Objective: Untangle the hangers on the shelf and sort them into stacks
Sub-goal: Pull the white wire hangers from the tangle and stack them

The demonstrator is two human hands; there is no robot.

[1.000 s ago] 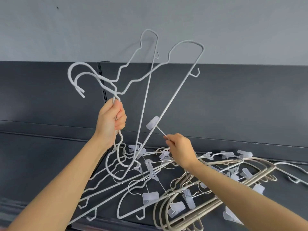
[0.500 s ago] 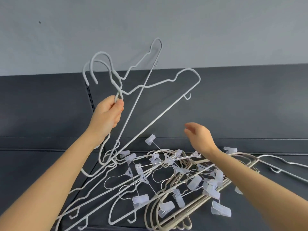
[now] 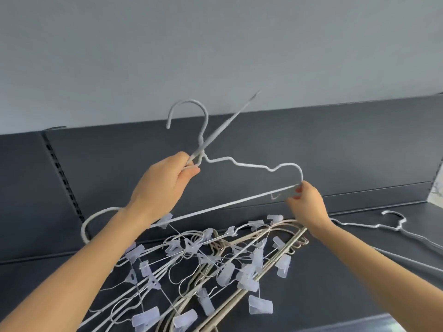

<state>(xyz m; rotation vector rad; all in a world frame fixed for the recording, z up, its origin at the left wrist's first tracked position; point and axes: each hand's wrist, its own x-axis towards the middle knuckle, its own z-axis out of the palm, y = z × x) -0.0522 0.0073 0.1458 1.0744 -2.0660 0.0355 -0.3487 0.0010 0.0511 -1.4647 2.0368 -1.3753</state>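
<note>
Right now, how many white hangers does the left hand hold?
2: a wide-spread hanger, far corner pinched by the right hand; an edge-on hanger, jutting from the left hand. Possibly more hidden.

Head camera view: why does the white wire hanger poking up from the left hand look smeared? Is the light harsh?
Head view: the tilted white wire hanger smears toward its tip, likely motion blur; the broadside white wire hanger is sharp; light is soft, no glare on the dark grey shelf.
</note>
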